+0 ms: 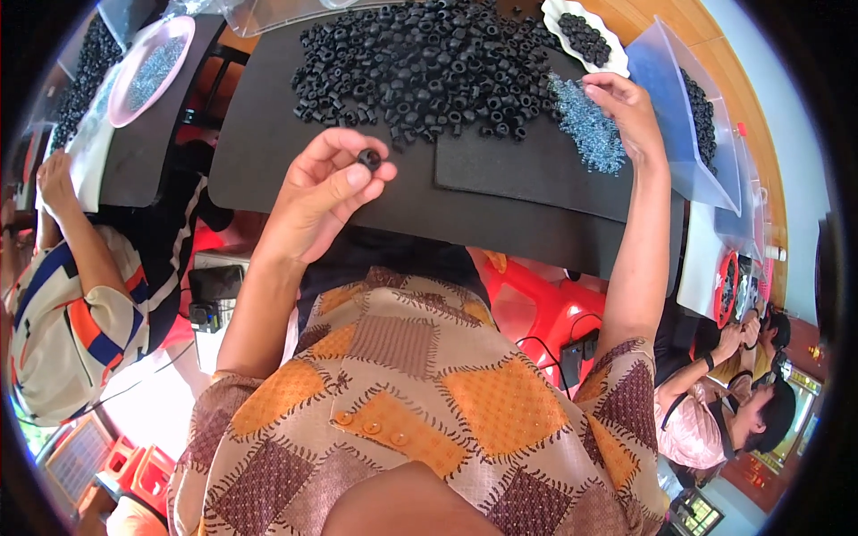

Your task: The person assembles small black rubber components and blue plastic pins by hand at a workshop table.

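Observation:
My left hand (313, 201) is raised over the near left part of the black table. Between its thumb and fingers it pinches a small black plastic cap (369, 160) with a round hollow in it. At the right, my right hand (633, 116) is over the edge of a pile of tiny clear bluish pieces (590, 134). Its thumb and forefinger are bent toward each other near the top of that pile; whether a piece sits between them is too small to make out. A large heap of similar black caps (429, 67) covers the far middle of the table.
A dark flat mat (518, 179) lies before the heap. Beyond my right hand are a white scalloped dish (617, 54) of black parts and a clear plastic bin (693, 116). A pink plate (179, 49) sits on the left table. Co-workers sit at both sides.

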The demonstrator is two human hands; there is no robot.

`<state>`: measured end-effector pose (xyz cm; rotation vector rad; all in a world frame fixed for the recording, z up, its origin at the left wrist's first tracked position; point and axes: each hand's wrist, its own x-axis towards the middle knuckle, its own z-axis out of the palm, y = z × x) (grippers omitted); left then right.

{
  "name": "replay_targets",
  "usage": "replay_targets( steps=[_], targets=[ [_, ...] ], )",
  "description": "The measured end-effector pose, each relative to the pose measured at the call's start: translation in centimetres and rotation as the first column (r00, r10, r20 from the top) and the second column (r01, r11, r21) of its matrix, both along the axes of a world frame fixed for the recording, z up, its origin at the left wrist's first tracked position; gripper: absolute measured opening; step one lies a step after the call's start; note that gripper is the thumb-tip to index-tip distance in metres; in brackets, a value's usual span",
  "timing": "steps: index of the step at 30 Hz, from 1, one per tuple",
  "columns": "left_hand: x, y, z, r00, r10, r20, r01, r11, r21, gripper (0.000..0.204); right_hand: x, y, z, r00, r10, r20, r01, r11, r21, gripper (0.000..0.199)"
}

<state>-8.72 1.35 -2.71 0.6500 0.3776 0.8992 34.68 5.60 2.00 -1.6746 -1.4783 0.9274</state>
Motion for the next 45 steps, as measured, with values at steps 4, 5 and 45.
replay_targets(
  steps=[4, 5, 45],
  targets=[
    [1.5, 0.2, 0.0, 0.996, -0.030, 0.082, 0.031, 0.999, -0.011, 0.026, -6.4, -3.8, 1.3, 0.981, 0.015, -0.192, 0.009, 0.992, 0.126, 0.019],
    [1.4, 0.1, -0.5, 0.992, -0.037, 0.119, 0.038, 0.999, -0.006, 0.028, -9.4, -4.1, 1.2, 0.967, 0.045, -0.251, 0.008, 0.979, 0.205, 0.018],
    [0.7, -3.5, -1.8, 0.964, 0.127, -0.235, -0.094, 0.985, 0.146, 0.022, -26.0, -11.0, -3.2, 0.995, 0.066, 0.080, -0.103, 0.720, 0.686, 0.016]
  ],
)
